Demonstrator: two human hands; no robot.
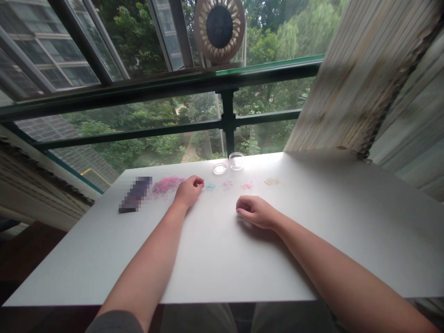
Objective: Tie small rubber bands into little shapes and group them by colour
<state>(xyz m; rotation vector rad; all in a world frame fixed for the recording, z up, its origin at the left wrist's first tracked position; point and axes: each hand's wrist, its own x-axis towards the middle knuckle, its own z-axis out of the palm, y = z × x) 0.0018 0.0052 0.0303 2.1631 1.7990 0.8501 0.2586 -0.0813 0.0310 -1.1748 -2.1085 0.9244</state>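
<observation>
My left hand (189, 191) reaches over the white table, thumb and fingertips pinched together; anything between them is too small to make out. It is beside a heap of tiny pink and purple loops (167, 185) that look like rubber bands. Just right of its fingertips lies a small group of blue loops (210, 186). Further right are separate groups of pale purple loops (227, 185), pinkish-red loops (247, 186) and yellowish loops (272, 181). My right hand (255, 212) rests on the table below the pinkish-red group, fingers loosely curled in, with nothing seen in it.
A clear round container (237, 161) and a flat clear lid-like disc (219, 169) stand at the table's (215, 263) back edge by the window. A dark, pixelated phone-like slab (136, 194) lies left of the heap. A round fan (219, 27) sits above the green railing (145, 95); a curtain (333, 83) hangs right.
</observation>
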